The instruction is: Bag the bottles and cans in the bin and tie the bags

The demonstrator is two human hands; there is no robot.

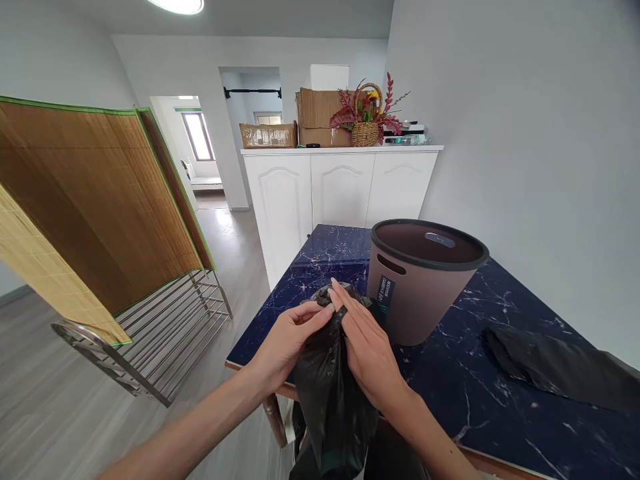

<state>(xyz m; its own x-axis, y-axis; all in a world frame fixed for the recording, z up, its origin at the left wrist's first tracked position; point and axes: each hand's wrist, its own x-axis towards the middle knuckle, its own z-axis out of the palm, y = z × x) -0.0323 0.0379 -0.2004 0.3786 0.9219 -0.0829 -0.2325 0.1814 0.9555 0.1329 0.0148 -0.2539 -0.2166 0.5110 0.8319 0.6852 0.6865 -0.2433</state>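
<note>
A black plastic garbage bag (333, 393) hangs from my two hands at the table's front edge, its top gathered between them. My left hand (295, 337) pinches the bag's upper edge between thumb and fingers. On the other side, my right hand (367, 347) presses its fairly straight fingers together against the bag's mouth, the fingertips meeting near the left thumb. Just behind the right hand stands a brownish-pink trash can (425, 300), upright, with a dark rim, handle slots and a label. Part of the bag lies hidden under my fingers.
The blue marble-patterned table (480, 380) carries more folded black plastic bags (560, 367) at the right. Behind it stands a white cabinet (343, 190) topped with cardboard boxes (325, 117) and a flower basket (365, 133). A metal rack (165, 340) with a bamboo mat (105, 207) stands left.
</note>
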